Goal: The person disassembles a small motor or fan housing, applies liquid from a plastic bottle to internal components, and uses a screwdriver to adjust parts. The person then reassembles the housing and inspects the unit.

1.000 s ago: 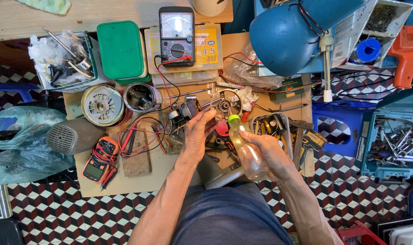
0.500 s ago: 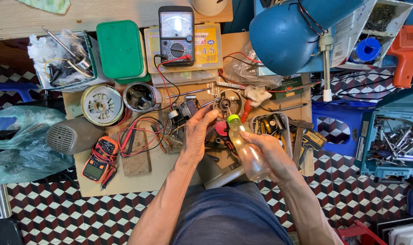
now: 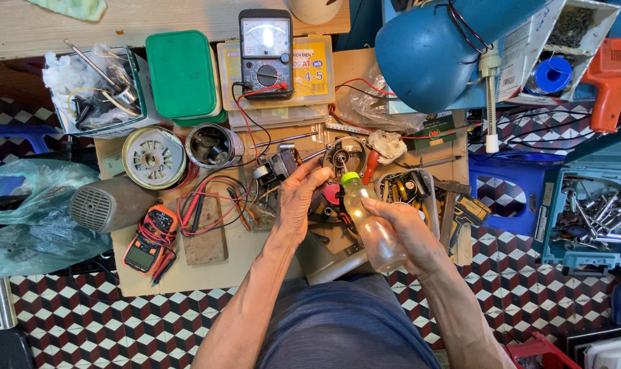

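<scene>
Beside the multimeter (image 3: 266,53), right hand (image 3: 409,232) clamped on bottle (image 3: 372,229), left hand (image 3: 300,198) gripping motor part (image 3: 341,158).

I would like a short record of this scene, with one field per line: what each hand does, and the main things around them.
left hand: fingers on a small motor part on the board
right hand: holds a clear bottle with a green cap, tilted, cap toward the part
board: cardboard sheet on a checkered floor
behind the hands: analog meter with red and black leads
left side: orange meter, round stator, green box
above right: blue lamp
</scene>
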